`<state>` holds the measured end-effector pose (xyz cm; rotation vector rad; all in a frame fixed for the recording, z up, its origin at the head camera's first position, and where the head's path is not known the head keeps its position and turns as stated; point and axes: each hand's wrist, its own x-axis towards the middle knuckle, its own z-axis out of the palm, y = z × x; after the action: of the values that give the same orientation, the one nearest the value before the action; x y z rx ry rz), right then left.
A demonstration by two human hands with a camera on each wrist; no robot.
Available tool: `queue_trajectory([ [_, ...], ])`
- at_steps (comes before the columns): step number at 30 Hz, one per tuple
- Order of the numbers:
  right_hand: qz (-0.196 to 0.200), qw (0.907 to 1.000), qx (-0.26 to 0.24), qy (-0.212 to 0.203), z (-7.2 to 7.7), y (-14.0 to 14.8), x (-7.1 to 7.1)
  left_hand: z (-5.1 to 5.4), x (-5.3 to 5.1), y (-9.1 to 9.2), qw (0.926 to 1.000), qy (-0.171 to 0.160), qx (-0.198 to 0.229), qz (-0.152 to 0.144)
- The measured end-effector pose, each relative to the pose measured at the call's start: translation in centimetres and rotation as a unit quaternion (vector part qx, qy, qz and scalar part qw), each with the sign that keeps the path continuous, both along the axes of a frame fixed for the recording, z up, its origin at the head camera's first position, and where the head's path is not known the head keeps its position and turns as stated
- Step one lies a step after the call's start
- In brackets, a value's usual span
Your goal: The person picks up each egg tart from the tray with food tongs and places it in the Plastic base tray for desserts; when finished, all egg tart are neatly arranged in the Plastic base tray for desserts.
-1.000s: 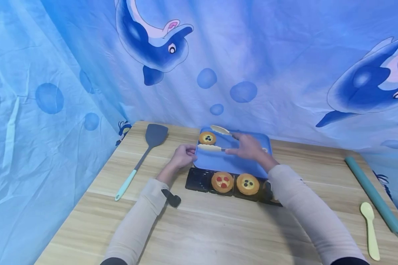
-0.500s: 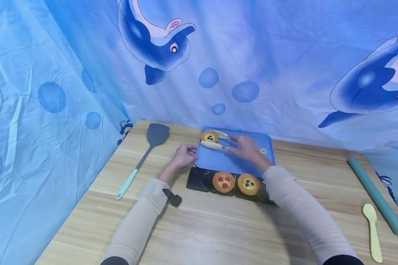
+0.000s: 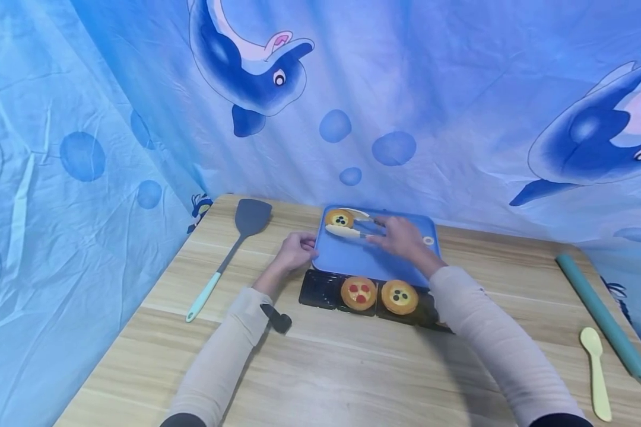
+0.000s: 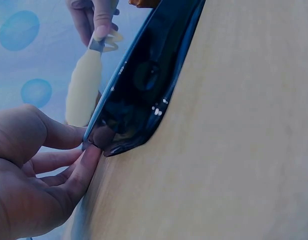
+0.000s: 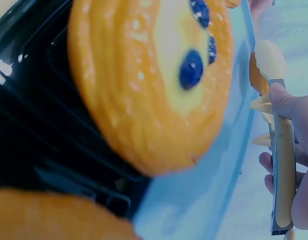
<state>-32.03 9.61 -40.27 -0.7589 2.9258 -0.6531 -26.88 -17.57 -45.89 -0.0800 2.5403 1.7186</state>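
Observation:
My right hand [image 3: 400, 237] grips a pair of tongs [image 3: 343, 232] with cream-coloured tips. The tips lie on either side of an egg tart with dark berries [image 3: 339, 218], at the far left corner of a blue tray [image 3: 363, 256]. Thumb and fingers of my left hand [image 4: 39, 165] pinch the left edge of that tray, beside a black sectioned tray [image 3: 319, 289]. Along the black tray sit a tart with red fruit [image 3: 358, 293] and another berry tart [image 3: 399, 297]. The right sleeve covers the black tray's right end in the head view.
A dark spatula [image 3: 253, 217] with a mint handle lies on the table to the left. At the right are a pale yellow spoon [image 3: 595, 373] and a green rolled tube [image 3: 600, 317]. A blue dolphin-print curtain [image 3: 432, 89] hangs behind the table.
The tongs' tips have come closer together around the berry tart on the blue tray, and that tart has shifted slightly right. My left hand stays at the tray's edge.

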Motion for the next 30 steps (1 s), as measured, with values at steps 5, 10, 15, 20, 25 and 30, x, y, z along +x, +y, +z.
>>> queue_trajectory([
  [5,0.01,0.9995,0.013,0.026,1.1,0.7,1.0,-0.1,-0.1,0.0,1.0,0.0,0.002,-0.002],
  [10,0.047,0.9966,0.007,0.068,2.4,1.3,2.9,0.1,-0.1,-0.1,0.9999,0.002,-0.006,-0.008],
  [15,0.095,0.9908,-0.002,0.096,3.3,1.6,5.5,0.1,0.0,-0.2,0.9999,0.002,-0.007,-0.013],
  [20,0.129,0.9852,-0.015,0.112,3.6,1.5,7.9,-0.1,-0.1,-0.5,0.9999,0.003,-0.012,-0.006],
  [25,0.153,0.981,-0.025,0.116,3.5,1.3,9.7,-0.2,-0.3,-0.5,1.0,0.003,-0.004,-0.004],
  [30,0.161,0.9798,-0.026,0.115,3.3,1.3,10.9,0.0,-0.2,-0.4,1.0,0.002,-0.004,-0.006],
])
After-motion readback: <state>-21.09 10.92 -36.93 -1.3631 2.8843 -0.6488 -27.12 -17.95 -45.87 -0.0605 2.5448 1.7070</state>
